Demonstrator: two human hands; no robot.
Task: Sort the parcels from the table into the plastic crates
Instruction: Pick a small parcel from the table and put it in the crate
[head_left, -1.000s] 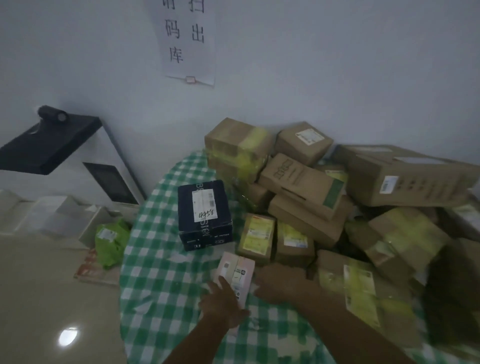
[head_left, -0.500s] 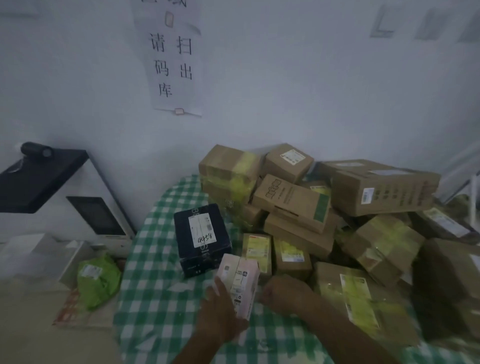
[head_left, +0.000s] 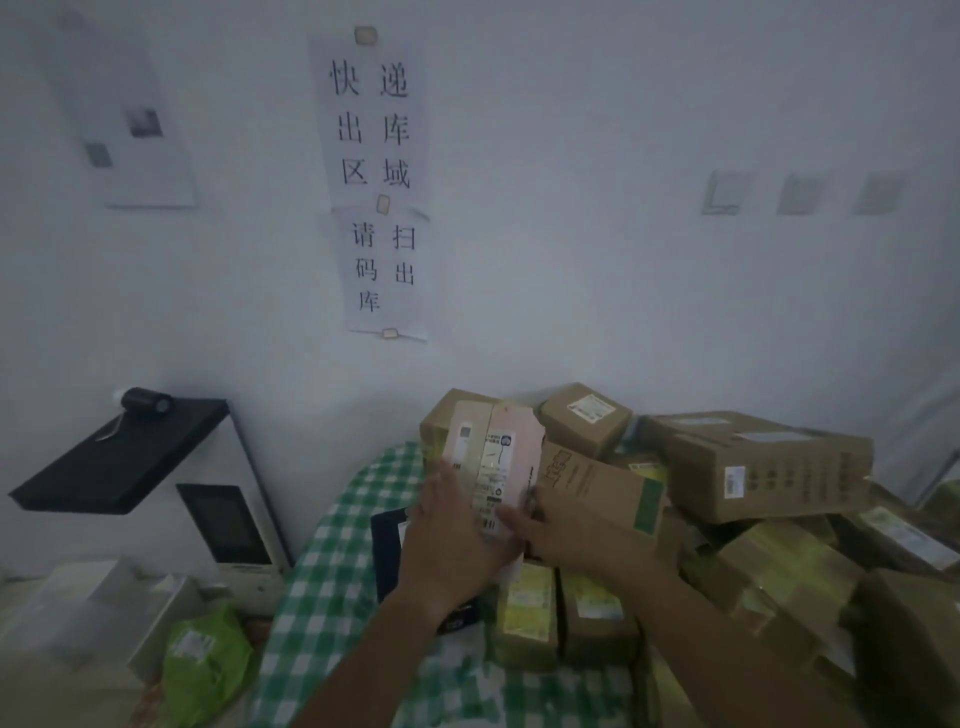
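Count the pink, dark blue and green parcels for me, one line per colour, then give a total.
pink box: 1
dark blue box: 1
green bag: 1
Total: 3

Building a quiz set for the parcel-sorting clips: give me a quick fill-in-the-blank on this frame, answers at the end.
1. Both hands hold up a small box whose colour is ____.
2. The tablecloth has a white and ____ check.
3. The left hand hides part of a dark ____ box on the table.
4. The paper signs are taped to the ____.

Missing words: pink; green; blue; wall
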